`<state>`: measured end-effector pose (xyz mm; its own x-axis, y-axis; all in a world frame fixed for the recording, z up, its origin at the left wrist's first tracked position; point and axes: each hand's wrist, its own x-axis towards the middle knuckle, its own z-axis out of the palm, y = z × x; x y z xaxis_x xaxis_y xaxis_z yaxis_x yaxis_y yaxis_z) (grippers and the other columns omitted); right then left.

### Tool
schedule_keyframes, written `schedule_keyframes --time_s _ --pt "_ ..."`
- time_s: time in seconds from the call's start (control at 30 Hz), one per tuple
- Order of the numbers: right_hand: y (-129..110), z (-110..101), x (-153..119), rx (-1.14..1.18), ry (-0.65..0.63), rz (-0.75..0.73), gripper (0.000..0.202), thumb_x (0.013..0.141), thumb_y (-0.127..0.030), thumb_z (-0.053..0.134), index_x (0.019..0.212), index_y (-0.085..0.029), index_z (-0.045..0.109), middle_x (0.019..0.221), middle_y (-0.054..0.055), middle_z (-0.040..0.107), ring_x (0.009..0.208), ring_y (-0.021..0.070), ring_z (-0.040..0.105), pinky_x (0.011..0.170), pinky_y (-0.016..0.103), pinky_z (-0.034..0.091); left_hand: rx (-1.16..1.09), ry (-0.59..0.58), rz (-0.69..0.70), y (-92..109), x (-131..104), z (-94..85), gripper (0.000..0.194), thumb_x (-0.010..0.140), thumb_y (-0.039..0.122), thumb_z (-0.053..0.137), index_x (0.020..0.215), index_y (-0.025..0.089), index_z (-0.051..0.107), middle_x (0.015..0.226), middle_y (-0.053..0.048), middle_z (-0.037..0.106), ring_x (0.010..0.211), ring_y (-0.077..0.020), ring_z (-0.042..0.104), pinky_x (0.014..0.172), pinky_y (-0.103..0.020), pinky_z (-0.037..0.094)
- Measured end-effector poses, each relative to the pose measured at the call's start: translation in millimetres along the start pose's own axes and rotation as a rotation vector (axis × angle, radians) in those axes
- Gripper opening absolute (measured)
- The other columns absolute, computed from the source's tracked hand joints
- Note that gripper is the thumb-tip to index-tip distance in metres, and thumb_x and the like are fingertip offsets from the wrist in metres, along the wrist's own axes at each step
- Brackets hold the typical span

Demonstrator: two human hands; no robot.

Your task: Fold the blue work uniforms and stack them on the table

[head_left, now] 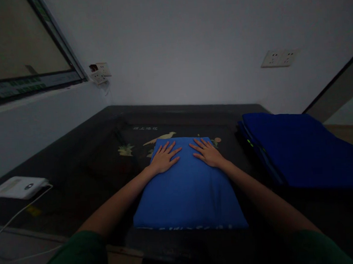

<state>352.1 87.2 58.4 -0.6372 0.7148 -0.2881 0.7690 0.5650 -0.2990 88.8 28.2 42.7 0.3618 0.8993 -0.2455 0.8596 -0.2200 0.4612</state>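
A folded light-blue cloth [186, 191] lies flat on the dark table, its narrow end toward the wall and a pale-patterned edge along the near side. My left hand [163, 158] rests palm down on its far left part, fingers spread. On the far right part lies my right hand [208, 153], also flat with the fingers apart. Neither hand grips the cloth. What kind of cloth item it is, I cannot tell.
To the right sits a stack of folded dark-blue cloth [306, 152]. A white device [18, 187] with a cable is at the left. The glossy dark table [85, 153], with a bird picture, meets the wall; wall sockets [279, 58] are above.
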Motion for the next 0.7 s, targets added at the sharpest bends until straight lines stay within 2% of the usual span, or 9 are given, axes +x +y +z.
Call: schedule_keyframes --time_s 0.1,0.2,0.3,0.4,0.47,0.53,0.7 --pt "7 -5 12 0.005 -0.021 -0.01 0.052 0.097 -0.049 0.036 0.147 -0.035 0.031 0.158 0.001 0.019 0.145 0.0272 0.016 0.115 0.051 0.019 0.019 0.003 -0.004 -2 11 -3.9 0.051 0.097 0.052 0.029 0.146 0.039 0.031 0.158 0.002 0.019 0.146 -0.0272 0.013 0.116 -0.052 0.014" --pt "-1 -17 11 -0.005 -0.023 0.004 0.053 0.097 -0.046 0.039 0.147 -0.032 0.032 0.158 0.004 0.019 0.145 0.0283 0.012 0.115 0.054 0.018 0.063 0.032 0.052 6 6 -17.1 0.051 0.098 0.046 0.033 0.146 0.031 0.034 0.158 -0.004 0.02 0.146 -0.0266 0.012 0.117 -0.053 0.007" --pt "-27 -31 -13 0.016 0.019 -0.013 0.055 0.097 -0.046 0.039 0.148 -0.028 0.031 0.159 0.004 0.016 0.146 0.0289 0.005 0.115 0.056 0.016 0.023 0.005 0.144 28 -27 -35.1 0.05 0.098 0.046 0.033 0.146 0.031 0.035 0.158 -0.003 0.022 0.146 -0.0247 0.013 0.117 -0.052 0.004" --pt "-54 -35 -53 0.094 -0.014 -0.075 0.056 0.096 -0.049 0.037 0.149 -0.033 0.027 0.158 0.001 0.017 0.146 0.0278 0.007 0.114 0.055 0.023 -0.087 -0.138 0.229 51 -72 -43.7 0.048 0.098 0.049 0.029 0.146 0.041 0.029 0.158 0.004 0.018 0.146 -0.0226 0.015 0.118 -0.05 0.009" --pt "-64 -30 -78 0.101 -0.083 -0.097 0.057 0.095 -0.051 0.039 0.149 -0.034 0.027 0.158 0.001 0.019 0.145 0.0299 0.011 0.112 0.057 0.025 -0.101 -0.191 0.234 59 -93 -40.3 0.05 0.097 0.052 0.029 0.147 0.044 0.024 0.159 0.006 0.016 0.146 -0.0239 0.013 0.117 -0.051 0.01" --pt "-66 -23 -95 0.069 -0.117 -0.094 0.058 0.094 -0.051 0.041 0.148 -0.034 0.029 0.157 0.003 0.021 0.144 0.0319 0.014 0.112 0.058 0.024 -0.075 -0.182 0.203 59 -104 -32.7 0.052 0.097 0.053 0.031 0.147 0.043 0.023 0.159 0.004 0.017 0.146 -0.0257 0.014 0.117 -0.052 0.01" --pt "-55 -14 -102 0.013 -0.055 -0.092 0.056 0.096 -0.051 0.037 0.148 -0.032 0.029 0.156 0.004 0.025 0.144 0.0286 0.019 0.113 0.057 0.024 -0.002 -0.116 0.232 47 -103 -21.6 0.054 0.097 0.05 0.035 0.148 0.038 0.023 0.158 0.0 0.02 0.145 -0.0252 0.019 0.117 -0.05 0.015"
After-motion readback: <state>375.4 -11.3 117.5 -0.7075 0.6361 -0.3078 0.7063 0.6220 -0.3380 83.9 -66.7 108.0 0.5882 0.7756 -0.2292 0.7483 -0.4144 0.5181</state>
